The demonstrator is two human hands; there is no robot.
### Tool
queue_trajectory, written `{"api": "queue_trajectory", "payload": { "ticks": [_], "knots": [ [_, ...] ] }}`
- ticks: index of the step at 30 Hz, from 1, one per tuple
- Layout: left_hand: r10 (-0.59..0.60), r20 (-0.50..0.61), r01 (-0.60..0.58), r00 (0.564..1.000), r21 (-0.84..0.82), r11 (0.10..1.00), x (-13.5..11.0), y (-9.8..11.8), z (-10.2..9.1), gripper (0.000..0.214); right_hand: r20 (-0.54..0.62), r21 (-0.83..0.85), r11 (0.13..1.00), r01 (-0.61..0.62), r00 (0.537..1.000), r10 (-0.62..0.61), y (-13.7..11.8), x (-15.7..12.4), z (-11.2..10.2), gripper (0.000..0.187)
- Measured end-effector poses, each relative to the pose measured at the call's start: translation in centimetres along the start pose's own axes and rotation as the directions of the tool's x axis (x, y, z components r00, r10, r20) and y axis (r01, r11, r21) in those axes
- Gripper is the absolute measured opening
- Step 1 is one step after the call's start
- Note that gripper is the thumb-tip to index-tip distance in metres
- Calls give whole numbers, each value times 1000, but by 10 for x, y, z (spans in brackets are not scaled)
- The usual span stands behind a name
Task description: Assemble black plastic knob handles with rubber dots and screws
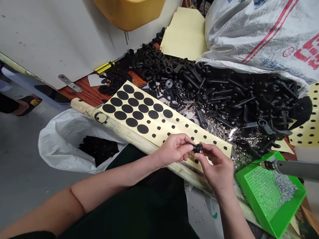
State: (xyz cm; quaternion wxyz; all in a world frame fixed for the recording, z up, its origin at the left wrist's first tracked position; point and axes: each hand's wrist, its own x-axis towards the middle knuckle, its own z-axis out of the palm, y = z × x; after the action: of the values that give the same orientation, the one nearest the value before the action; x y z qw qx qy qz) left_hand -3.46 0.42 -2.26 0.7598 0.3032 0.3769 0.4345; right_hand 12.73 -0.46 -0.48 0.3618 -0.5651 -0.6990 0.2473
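Between my two hands is a small black plastic part (197, 148) with a round end. My left hand (178, 149) pinches its narrower left side between thumb and fingers. My right hand (218, 164) closes its thumb and fingertips on the round end at the right. Both hands hover over a yellow sticker sheet (159, 129), which carries large black discs (143, 128) at its left and small black dots (186, 125) at its right. My fingertips hide some of the black part.
Black plastic parts (224, 89) and small metal clips (231, 136) pile up behind the sheet. At the right stand a green tray (274, 224) of screws and an electric screwdriver (294, 168). A white bag (57, 146) hangs at the left; a woven sack (249, 33) lies behind.
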Motion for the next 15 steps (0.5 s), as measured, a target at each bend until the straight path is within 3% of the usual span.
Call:
{"api": "queue_trajectory", "payload": {
  "ticks": [7, 9, 12, 15],
  "knots": [
    [-33, 67, 38, 997, -70, 997, 1, 1, -5, 15, 3, -175, 945, 275, 960, -279, -5, 2, -2, 11],
    [-38, 85, 45, 996, -74, 996, 1, 1, -6, 16, 30, -145, 950, 277, 961, -275, -4, 3, -4, 13],
    [7, 71, -4, 997, -44, 999, 0, -2, -6, 17, 71, -89, 979, 186, 981, -180, 1, 3, -5, 19],
    [72, 83, -68, 994, -43, 997, 0, -5, -6, 19, 50, -105, 982, 159, 987, -154, 0, 2, -4, 20]
  ]
}}
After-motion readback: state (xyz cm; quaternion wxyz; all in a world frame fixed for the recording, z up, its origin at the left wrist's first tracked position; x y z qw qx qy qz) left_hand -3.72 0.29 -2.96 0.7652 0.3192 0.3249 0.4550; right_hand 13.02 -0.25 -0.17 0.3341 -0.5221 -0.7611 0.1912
